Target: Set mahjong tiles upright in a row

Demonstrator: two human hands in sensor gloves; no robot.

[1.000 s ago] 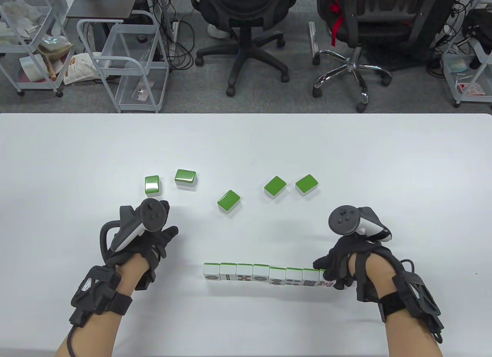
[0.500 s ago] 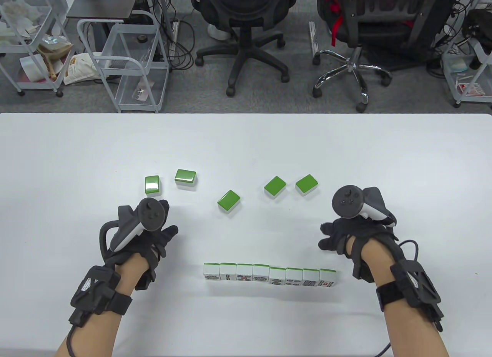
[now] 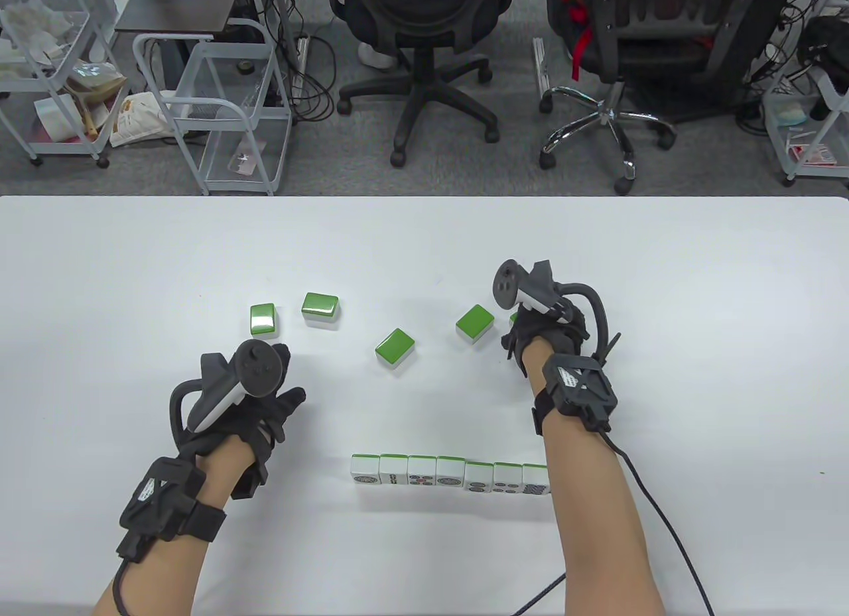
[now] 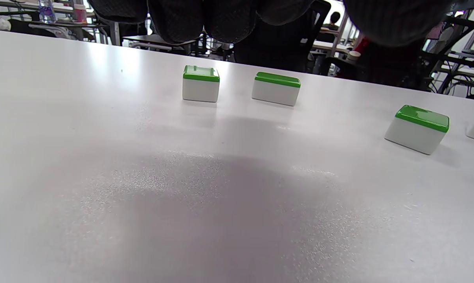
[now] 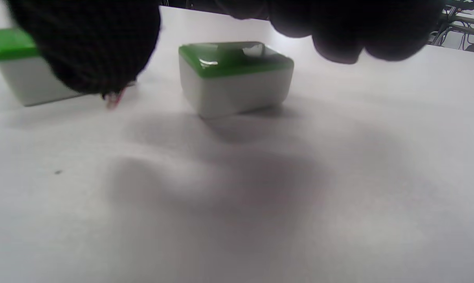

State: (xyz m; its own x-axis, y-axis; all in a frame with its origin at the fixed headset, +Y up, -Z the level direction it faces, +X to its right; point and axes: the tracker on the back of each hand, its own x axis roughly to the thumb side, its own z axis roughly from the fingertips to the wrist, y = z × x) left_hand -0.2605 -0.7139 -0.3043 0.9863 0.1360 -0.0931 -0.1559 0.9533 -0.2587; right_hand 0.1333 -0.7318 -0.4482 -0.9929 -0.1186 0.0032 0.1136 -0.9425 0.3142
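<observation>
A row of several upright mahjong tiles (image 3: 451, 474) stands near the front edge, faces toward me; my right forearm hides its right end. Several loose tiles lie green back up farther out: (image 3: 262, 319), (image 3: 320, 307), (image 3: 395, 347), (image 3: 475, 323). My right hand (image 3: 527, 331) hovers over the rightmost loose tile (image 5: 235, 74), which is almost hidden in the table view. In the right wrist view the thumb (image 5: 83, 47) and fingers (image 5: 339, 35) are spread above this tile, not touching it. My left hand (image 3: 268, 390) rests open and empty on the table just below the leftmost tile (image 4: 201, 83).
The white table (image 3: 696, 311) ends at a far edge with office chairs (image 3: 424, 59) and wire carts (image 3: 219, 105) beyond. The right hand's cable (image 3: 663, 523) trails across the table's front right. The left wrist view shows two more loose tiles (image 4: 276, 88), (image 4: 417, 127).
My right hand left the right end of the row and moved away and leftward to above the rightmost loose tile. My left hand stayed almost still.
</observation>
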